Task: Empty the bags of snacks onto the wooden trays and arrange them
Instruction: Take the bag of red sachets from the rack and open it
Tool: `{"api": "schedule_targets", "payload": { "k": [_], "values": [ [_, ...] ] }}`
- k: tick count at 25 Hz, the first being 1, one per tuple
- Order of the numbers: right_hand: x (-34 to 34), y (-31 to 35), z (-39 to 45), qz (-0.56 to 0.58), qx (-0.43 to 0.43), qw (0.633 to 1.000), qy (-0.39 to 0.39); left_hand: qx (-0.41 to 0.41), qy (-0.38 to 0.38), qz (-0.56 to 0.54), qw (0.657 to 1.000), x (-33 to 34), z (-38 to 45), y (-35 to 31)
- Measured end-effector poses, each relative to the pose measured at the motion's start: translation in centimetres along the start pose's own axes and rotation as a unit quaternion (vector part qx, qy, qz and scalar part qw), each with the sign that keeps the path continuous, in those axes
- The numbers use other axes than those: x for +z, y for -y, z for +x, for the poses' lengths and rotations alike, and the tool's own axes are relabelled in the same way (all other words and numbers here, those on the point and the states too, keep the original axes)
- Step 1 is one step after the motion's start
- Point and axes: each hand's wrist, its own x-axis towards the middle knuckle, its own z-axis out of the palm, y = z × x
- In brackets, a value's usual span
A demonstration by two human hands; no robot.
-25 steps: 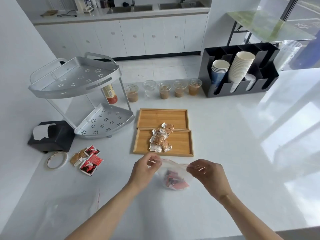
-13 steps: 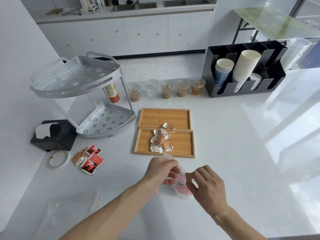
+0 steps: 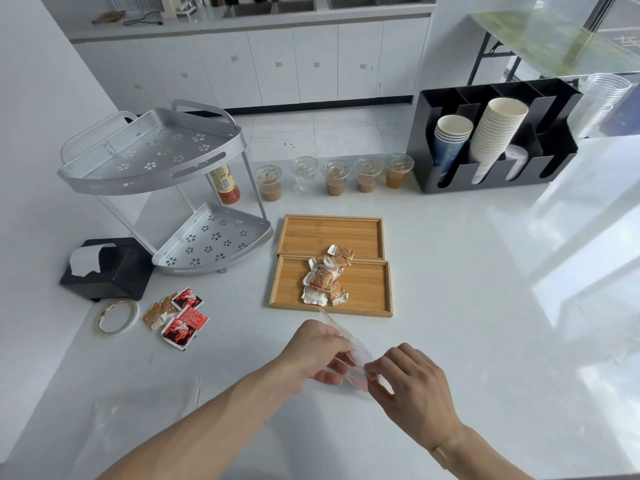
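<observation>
Two wooden trays lie side by side on the white counter. The near tray (image 3: 367, 299) carries a heap of brown wrapped snacks (image 3: 323, 280), one of them lying over onto the far tray (image 3: 311, 233). In front of the trays my left hand (image 3: 317, 351) and my right hand (image 3: 412, 382) both grip a clear zip bag (image 3: 353, 362) with red snack packets dimly visible inside. Its mouth points toward the near tray. An empty clear bag (image 3: 138, 420) lies flat at the lower left.
Loose red and brown snack packets (image 3: 176, 315) and a tape roll (image 3: 117, 317) lie at the left, beside a black tissue box (image 3: 107, 268) and a two-tier metal rack (image 3: 166, 188). Several lidded drink cups (image 3: 336, 176) and a black cup holder (image 3: 495, 136) stand behind the trays.
My hands have drawn close together on the bag, which is now bunched between them and lifted, where a second ago its mouth was stretched wide.
</observation>
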Motion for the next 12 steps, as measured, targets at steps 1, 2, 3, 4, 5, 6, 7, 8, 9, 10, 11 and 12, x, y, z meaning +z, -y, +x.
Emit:
{"api": "schedule_targets", "payload": {
  "k": [1,2,3,4,5,6,7,8,9,10,11,12],
  "values": [
    [-0.3,-0.1,0.0,0.02,0.005,0.999,0.026,0.006,0.005,0.021,1.0,-0.4,0.0,-0.1],
    [-0.7,-0.1,0.1,0.052,0.024,0.997,0.06,0.015,0.008,0.048,0.999,-0.8,0.0,-0.1],
    [-1.2,0.0,0.4,0.103,0.068,0.988,0.093,0.025,0.013,0.078,0.997,-1.1,0.0,-0.1],
    [-1.7,0.3,1.0,0.169,0.138,0.969,0.116,0.039,0.017,0.11,0.993,-1.3,0.0,-0.2],
    [-1.9,0.6,1.8,0.24,0.216,0.937,0.131,0.058,0.019,0.147,0.987,-1.5,0.1,-0.3],
    [-1.9,0.7,2.7,0.302,0.286,0.898,0.142,0.083,0.019,0.186,0.979,-1.5,0.2,-0.5],
    [-1.7,0.7,3.7,0.359,0.345,0.853,0.159,0.113,0.016,0.221,0.969,-1.4,0.4,-0.6],
    [-1.4,0.7,4.5,0.407,0.392,0.805,0.18,0.143,0.014,0.247,0.958,-1.3,0.6,-0.7],
    [-1.2,0.8,5.2,0.443,0.426,0.763,0.202,0.169,0.014,0.265,0.949,-1.1,0.8,-0.7],
    [-1.1,0.9,5.8,0.463,0.45,0.733,0.214,0.189,0.018,0.274,0.943,-0.9,0.9,-0.7],
    [-1.1,0.8,6.1,0.471,0.469,0.714,0.219,0.202,0.021,0.273,0.94,-0.7,1.1,-0.7],
    [-1.1,0.7,6.3,0.475,0.485,0.701,0.219,0.21,0.022,0.263,0.941,-0.6,1.3,-0.6]
  ]
}}
